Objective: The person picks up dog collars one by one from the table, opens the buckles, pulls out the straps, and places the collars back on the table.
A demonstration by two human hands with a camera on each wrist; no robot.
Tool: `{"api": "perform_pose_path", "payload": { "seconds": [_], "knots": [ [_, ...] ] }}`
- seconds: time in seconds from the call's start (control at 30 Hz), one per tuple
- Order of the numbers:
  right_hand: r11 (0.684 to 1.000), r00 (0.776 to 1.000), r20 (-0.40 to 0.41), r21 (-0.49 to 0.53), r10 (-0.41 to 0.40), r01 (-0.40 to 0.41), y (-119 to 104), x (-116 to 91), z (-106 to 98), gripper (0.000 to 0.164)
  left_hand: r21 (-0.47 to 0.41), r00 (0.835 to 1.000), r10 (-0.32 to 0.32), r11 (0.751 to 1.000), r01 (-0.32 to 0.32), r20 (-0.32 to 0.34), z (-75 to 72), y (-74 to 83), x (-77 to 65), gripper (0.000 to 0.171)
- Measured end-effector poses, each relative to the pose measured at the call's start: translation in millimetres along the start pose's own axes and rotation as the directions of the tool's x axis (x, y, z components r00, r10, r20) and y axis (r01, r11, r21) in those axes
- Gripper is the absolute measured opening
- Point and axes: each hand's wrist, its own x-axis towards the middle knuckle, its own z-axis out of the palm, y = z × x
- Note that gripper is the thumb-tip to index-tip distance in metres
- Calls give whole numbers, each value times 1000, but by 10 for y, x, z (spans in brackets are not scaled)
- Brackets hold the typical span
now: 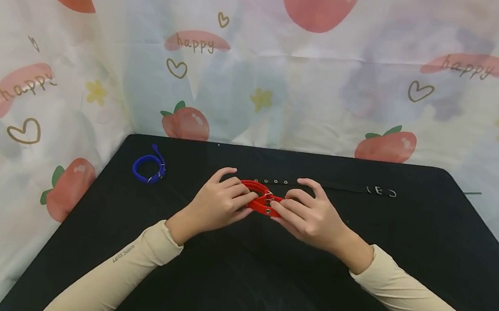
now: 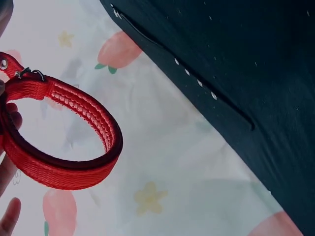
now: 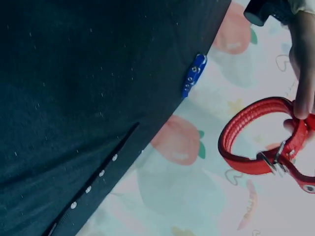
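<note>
A red collar (image 1: 258, 208) with metal eyelets and a silver buckle is held up in both hands over the black table. My left hand (image 1: 222, 198) grips its looped side, thumb below and fingers above. My right hand (image 1: 315, 221) pinches the strap end near the buckle. In the left wrist view the red collar (image 2: 64, 174) forms a round loop with a padded lining; most of the left hand is cut off at the edge. The right wrist view shows the buckle and ring (image 3: 275, 158) at the join, with an eyeletted strap end beyond it.
A blue collar (image 1: 135, 169), buckled into a loop, lies at the table's back left. Along the back edge stretches a thin black strap (image 1: 342, 189) with several eyelets and metal fittings (image 1: 381, 191) at its right end. A printed curtain (image 1: 262, 76) hangs behind the black table (image 1: 236, 286).
</note>
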Motion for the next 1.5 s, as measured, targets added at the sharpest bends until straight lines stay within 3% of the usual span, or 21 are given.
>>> {"api": "perform_pose_path", "payload": {
  "seconds": [0.27,0.43,0.7,0.9,1.13,1.33,1.5],
  "knots": [
    [999,999,-25,-36,-31,30,-51,42,17,25,1,998,38,999,-38,-40,37,4,22,23],
    [1000,998,-57,15,-22,23,-51,4,-38,26,-1,998,29,1000,-30,-50,66,-1,-15,28],
    [999,1000,4,-45,0,0,-109,30,-34,25,-3,998,55,998,-55,-32,74,15,22,25],
    [999,999,-44,32,5,-4,-93,-1,-92,25,-30,999,12,999,-13,-50,85,-43,-67,25],
    [993,998,2,104,-62,61,-174,39,-51,25,-57,989,90,994,-98,-120,104,-24,-39,23],
    [979,995,84,190,55,-70,12,-76,-30,33,-113,964,147,978,-176,-222,78,-33,-54,27],
    [969,981,174,216,83,-120,126,-170,17,32,-158,953,176,963,-219,-248,48,-23,-46,28]
  ]
}}
